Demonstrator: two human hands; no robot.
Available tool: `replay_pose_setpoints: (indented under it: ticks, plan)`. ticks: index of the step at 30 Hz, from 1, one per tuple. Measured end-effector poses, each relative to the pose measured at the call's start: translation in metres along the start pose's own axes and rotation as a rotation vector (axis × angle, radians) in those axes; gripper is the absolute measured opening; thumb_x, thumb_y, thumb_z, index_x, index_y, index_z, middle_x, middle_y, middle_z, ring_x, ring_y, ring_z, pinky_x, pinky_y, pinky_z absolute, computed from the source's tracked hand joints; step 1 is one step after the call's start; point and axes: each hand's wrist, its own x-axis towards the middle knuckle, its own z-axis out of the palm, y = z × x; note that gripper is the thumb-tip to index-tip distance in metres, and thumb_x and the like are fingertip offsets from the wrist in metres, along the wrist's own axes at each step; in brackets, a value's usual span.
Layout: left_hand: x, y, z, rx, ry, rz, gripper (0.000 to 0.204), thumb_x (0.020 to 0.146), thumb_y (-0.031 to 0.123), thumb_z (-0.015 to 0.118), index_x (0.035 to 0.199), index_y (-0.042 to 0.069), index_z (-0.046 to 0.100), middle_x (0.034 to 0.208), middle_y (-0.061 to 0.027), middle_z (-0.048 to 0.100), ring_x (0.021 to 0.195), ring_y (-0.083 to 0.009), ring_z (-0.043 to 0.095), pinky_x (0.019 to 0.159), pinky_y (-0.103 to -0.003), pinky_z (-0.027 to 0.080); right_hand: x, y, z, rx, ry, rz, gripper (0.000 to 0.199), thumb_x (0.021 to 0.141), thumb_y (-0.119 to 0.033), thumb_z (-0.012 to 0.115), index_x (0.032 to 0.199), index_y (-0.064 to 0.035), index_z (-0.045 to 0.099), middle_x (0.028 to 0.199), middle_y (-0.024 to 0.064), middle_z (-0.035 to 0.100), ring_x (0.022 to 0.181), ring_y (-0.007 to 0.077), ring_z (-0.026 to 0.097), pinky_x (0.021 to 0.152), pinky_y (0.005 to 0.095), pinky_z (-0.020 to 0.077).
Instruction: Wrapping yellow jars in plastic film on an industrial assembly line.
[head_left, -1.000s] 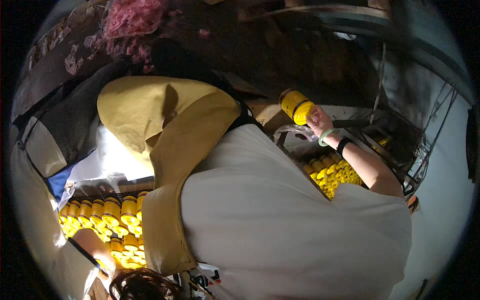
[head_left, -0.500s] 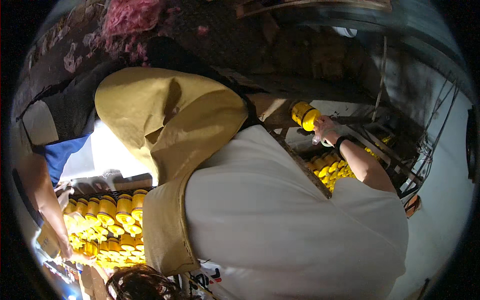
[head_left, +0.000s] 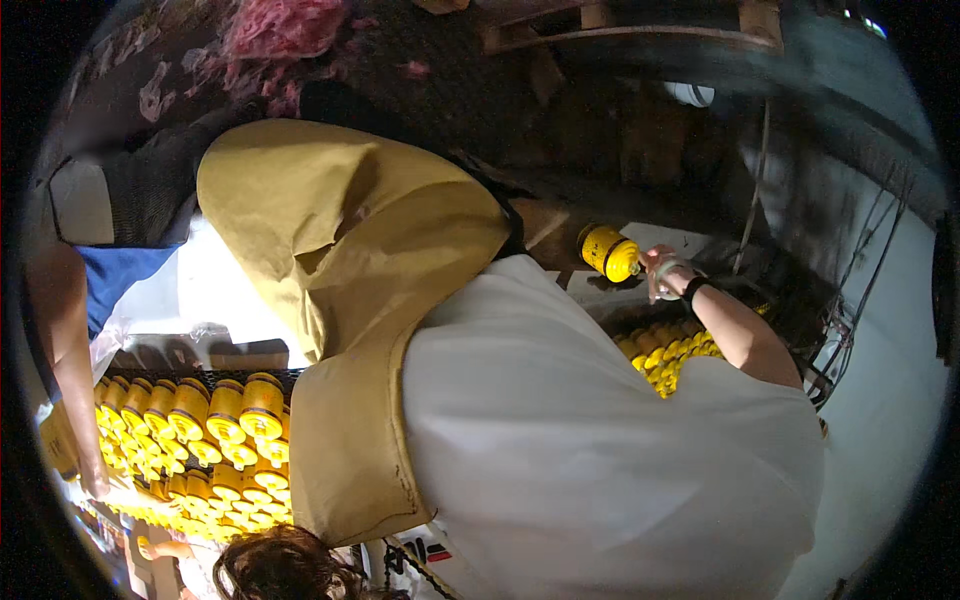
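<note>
My right hand (head_left: 668, 274), with a black band on the wrist, is shut on a yellow cylindrical can (head_left: 608, 252) with a black label, held out in front of me at the upper right. Just below that arm lie rows of similar yellow cans (head_left: 672, 350). My white shirt (head_left: 600, 440) and mustard apron (head_left: 340, 230) fill the middle of the view. My left hand is hidden. At the left edge another person's bare arm (head_left: 62, 350), with a blue sleeve, reaches down to a crate of yellow cans (head_left: 205, 425).
Dark wooden beams (head_left: 640, 35) and a pink fluffy heap (head_left: 280, 40) are at the top. A pale wall with hanging cables (head_left: 880, 300) is on the right. Brown hair (head_left: 290, 570) shows at the lower edge.
My right hand has carried the yellow can a little right and down in the picture. The blue-sleeved arm has come in at the left over the crate.
</note>
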Motion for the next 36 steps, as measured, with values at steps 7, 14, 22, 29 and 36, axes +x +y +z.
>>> replay_pose_setpoints:
  ticks: [7,14,22,29,36]
  plan:
    - [-0.051,-0.037,-0.06,0.181,0.38,-0.397,0.023,0.092,0.025,0.067,0.095,0.002,0.065,0.084,-0.0139,0.063,0.078,-0.0335,0.062,0.073,-0.043,0.051,0.052,-0.158,-0.17,0.195,0.356,-0.173,0.046,0.093,-0.044,0.062,0.107,-0.0006,0.065,0.104,0.0212,0.065,0.104,0.0377,0.059,0.095,0.0441,0.047]
    - [-0.075,0.007,-0.109,0.116,0.51,-0.684,0.018,0.095,0.017,0.061,0.105,0.005,0.07,0.098,-0.0167,0.06,0.088,-0.037,0.061,0.079,-0.043,0.05,0.094,-0.4,-0.265,-0.052,0.333,-1.202,0.065,0.07,0.019,0.048,0.129,-0.0067,0.056,0.124,0.0135,0.046,0.088,0.024,0.048,0.084,0.0332,0.0461]
    - [-0.083,0.015,-0.113,-0.114,0.738,-0.674,0.013,0.09,0.005,0.065,0.099,-0.003,0.069,0.118,-0.0144,0.06,0.102,-0.0312,0.063,0.09,-0.037,0.05,0.035,-0.625,-0.262,-0.188,0.327,-1.899,0.049,0.073,0.018,0.037,0.109,-0.0011,0.063,0.11,0.0139,0.061,0.11,0.0312,0.062,0.097,0.0387,0.0475]
    - [-0.09,0.065,-0.188,-0.575,0.81,-0.708,0.024,0.102,0.007,0.052,0.122,-0.003,0.062,0.125,-0.0088,0.066,0.104,-0.0136,0.063,0.091,-0.028,0.049,0.041,-0.693,-0.225,0.047,0.08,-1.763,0.02,0.084,0.009,0.049,0.095,-0.0005,0.063,0.082,0.0042,0.061,0.073,0.0078,0.055,0.063,0.0217,0.0421]
    - [-0.005,0.11,-0.194,-1.225,0.613,-0.638,0.029,0.102,0.022,0.057,0.12,-0.001,0.063,0.108,-0.0023,0.065,0.097,-0.0079,0.06,0.082,-0.022,0.048,0.216,-0.758,-0.202,0.916,-0.393,-1.002,0.029,0.098,-0.036,0.057,0.098,-0.0095,0.07,0.082,0.0003,0.063,0.072,0.0122,0.055,0.063,0.0316,0.0441]
